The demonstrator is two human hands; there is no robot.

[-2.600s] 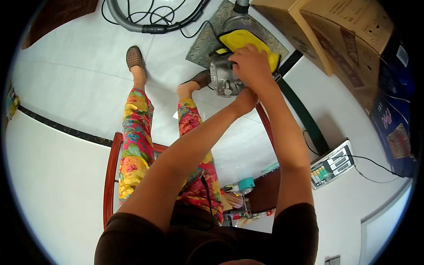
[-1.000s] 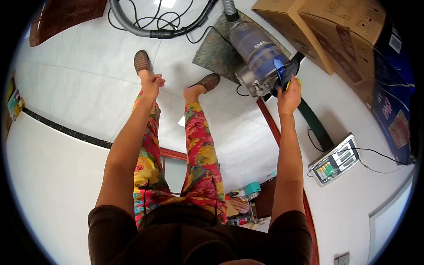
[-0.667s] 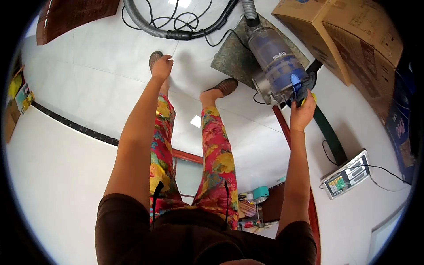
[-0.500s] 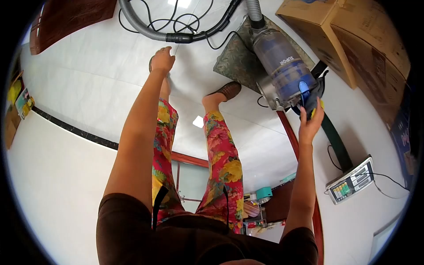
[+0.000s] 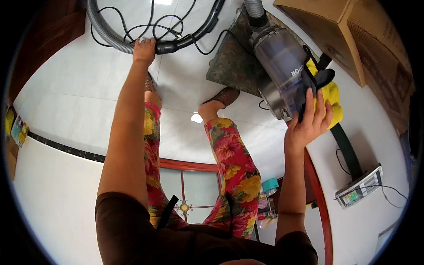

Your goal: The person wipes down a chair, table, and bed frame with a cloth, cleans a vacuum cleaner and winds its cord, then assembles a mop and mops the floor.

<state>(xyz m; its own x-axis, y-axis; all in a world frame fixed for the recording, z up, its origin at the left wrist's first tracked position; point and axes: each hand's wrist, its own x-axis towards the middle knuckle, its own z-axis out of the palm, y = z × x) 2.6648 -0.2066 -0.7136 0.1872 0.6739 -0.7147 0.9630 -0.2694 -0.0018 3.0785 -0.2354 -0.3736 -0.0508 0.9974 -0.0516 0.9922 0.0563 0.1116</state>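
Observation:
A vacuum cleaner (image 5: 276, 53) with a see-through dust canister, marked SUPOR, lies tilted at the upper right on a patterned mat (image 5: 236, 62). My right hand (image 5: 305, 126) holds a yellow and dark grey cloth (image 5: 331, 99) against the canister's lower end, fingers pressed on the fabric. The cloth hides part of the canister and its lettering. At the upper left, my left hand (image 5: 144, 51) has its fingers closed over the grey ribbed hose (image 5: 110, 37), just beside the black tube connector (image 5: 165, 47).
A black cord (image 5: 154, 28) lies looped on the pale tiled floor beyond the hose. Cardboard boxes (image 5: 335, 26) stand at the right. A scale display (image 5: 360, 187) with wires sits at lower right. My feet in brown shoes (image 5: 225, 96) are on the floor between the hose and the mat.
My left hand has moved left and up onto the hose, closing over it. The yellow and dark cloth, mostly hidden before, now spreads out under my right hand across the canister.

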